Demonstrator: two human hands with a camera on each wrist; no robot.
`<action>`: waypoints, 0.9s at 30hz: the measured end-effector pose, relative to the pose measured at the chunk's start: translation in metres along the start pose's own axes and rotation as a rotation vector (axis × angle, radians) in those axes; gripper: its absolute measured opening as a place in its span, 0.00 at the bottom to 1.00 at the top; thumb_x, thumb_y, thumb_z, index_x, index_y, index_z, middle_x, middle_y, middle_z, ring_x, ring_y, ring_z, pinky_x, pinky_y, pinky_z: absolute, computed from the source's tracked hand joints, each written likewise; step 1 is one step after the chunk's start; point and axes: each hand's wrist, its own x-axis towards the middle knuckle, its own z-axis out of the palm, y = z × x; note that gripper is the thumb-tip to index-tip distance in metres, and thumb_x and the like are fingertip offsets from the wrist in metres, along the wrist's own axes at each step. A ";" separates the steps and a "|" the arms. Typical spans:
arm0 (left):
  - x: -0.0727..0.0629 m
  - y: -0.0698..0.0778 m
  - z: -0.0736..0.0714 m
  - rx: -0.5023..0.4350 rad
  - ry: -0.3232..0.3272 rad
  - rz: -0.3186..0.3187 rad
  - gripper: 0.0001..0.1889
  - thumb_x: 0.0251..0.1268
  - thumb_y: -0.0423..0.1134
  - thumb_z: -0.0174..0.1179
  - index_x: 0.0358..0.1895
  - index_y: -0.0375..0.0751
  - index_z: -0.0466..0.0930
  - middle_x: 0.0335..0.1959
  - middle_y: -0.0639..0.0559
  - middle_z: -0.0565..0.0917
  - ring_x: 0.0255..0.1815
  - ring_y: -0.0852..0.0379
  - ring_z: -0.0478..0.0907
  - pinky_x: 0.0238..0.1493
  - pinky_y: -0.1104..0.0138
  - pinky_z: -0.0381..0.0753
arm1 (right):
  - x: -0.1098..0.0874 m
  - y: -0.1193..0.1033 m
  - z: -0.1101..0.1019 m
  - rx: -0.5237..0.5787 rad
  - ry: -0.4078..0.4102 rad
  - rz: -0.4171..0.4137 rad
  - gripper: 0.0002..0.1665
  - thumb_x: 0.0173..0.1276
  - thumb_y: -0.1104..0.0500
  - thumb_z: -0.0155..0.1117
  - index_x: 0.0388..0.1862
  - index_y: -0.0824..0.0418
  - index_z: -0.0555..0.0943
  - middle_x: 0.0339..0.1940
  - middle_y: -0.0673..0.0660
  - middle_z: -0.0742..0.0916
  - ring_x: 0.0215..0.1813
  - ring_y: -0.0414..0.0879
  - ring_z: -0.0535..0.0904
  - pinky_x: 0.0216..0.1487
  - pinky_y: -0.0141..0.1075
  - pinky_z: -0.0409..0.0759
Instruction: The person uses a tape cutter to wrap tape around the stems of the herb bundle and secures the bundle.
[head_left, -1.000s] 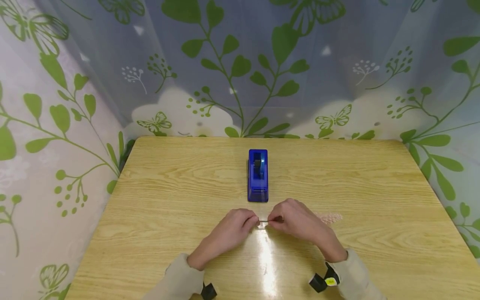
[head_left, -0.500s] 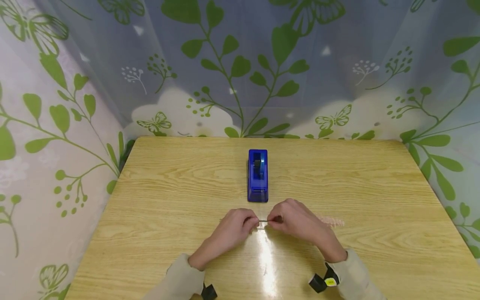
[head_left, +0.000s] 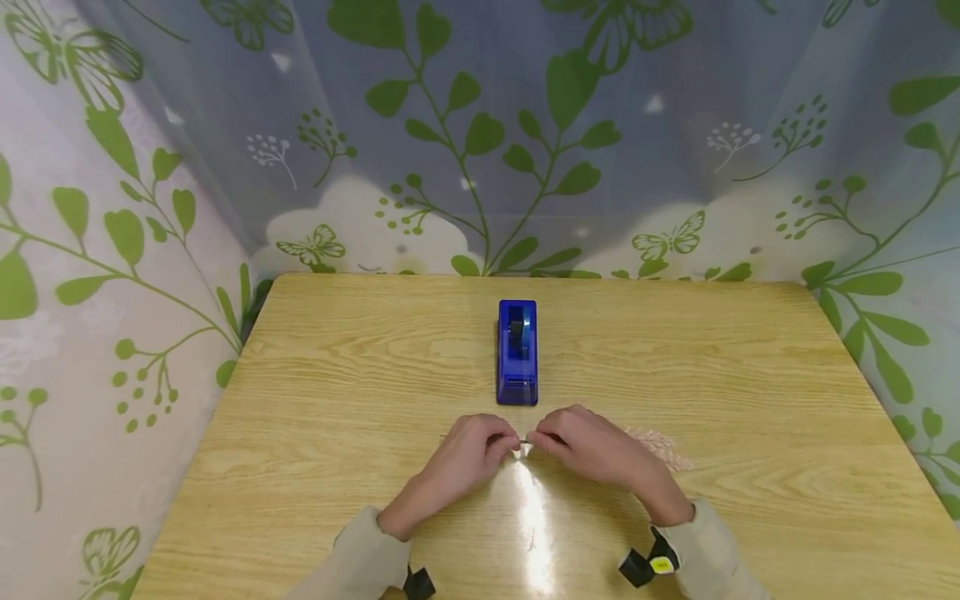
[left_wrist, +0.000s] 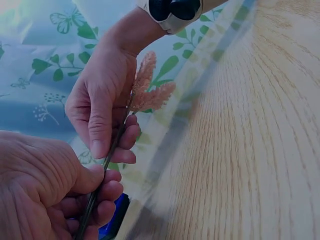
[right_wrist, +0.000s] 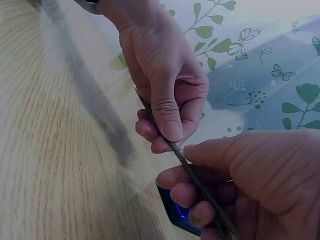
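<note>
Between my two hands runs a thin dark green stem (right_wrist: pixel 187 167) with fluffy pink flower heads (left_wrist: pixel 152 92) at one end. My left hand (head_left: pixel 474 447) pinches the stem between thumb and curled fingers, its bare end showing past that hand. Close beside it, my right hand (head_left: pixel 592 443) pinches the same stem nearer the blossoms. In the head view the pink blossoms stick out to the right, beyond my right hand. A small clear strip, like tape, shows at the stem in the narrow gap between the fingertips.
A blue tape dispenser (head_left: pixel 517 379) stands on the wooden table (head_left: pixel 337 367) just beyond my hands. Behind and beside the table hangs a leaf-and-butterfly patterned curtain (head_left: pixel 480 192). Black wrist cameras (head_left: pixel 637 567) sit at both cuffs.
My right hand has shifted slightly left, closing the gap to my left hand. The pink blossoms have turned and tilted towards me. Less of the clear strip shows. The left hand has hardly moved.
</note>
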 end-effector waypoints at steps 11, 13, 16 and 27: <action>0.000 -0.001 -0.001 -0.018 -0.012 0.010 0.05 0.72 0.31 0.66 0.38 0.36 0.90 0.31 0.49 0.89 0.25 0.67 0.75 0.27 0.73 0.78 | 0.000 0.003 -0.001 -0.035 0.026 -0.076 0.12 0.79 0.59 0.63 0.38 0.58 0.91 0.29 0.49 0.88 0.28 0.31 0.72 0.33 0.29 0.77; 0.000 -0.001 -0.001 -0.012 -0.007 0.019 0.04 0.72 0.31 0.66 0.38 0.36 0.90 0.32 0.49 0.89 0.26 0.67 0.75 0.28 0.73 0.79 | 0.000 0.004 -0.001 -0.032 0.031 -0.079 0.10 0.78 0.60 0.64 0.39 0.58 0.92 0.30 0.49 0.89 0.28 0.31 0.73 0.33 0.29 0.78; 0.000 -0.002 0.000 -0.006 0.002 0.033 0.04 0.71 0.30 0.67 0.38 0.37 0.90 0.33 0.49 0.89 0.27 0.67 0.77 0.30 0.73 0.80 | 0.000 0.004 -0.001 -0.026 0.038 -0.080 0.09 0.77 0.61 0.66 0.39 0.58 0.92 0.29 0.49 0.89 0.27 0.31 0.72 0.30 0.28 0.77; -0.001 -0.003 0.001 0.023 0.021 0.082 0.03 0.69 0.29 0.67 0.39 0.35 0.91 0.33 0.49 0.89 0.33 0.64 0.82 0.37 0.75 0.82 | -0.001 0.000 -0.002 -0.072 0.068 -0.087 0.09 0.74 0.63 0.68 0.33 0.58 0.91 0.24 0.42 0.84 0.24 0.29 0.69 0.27 0.26 0.74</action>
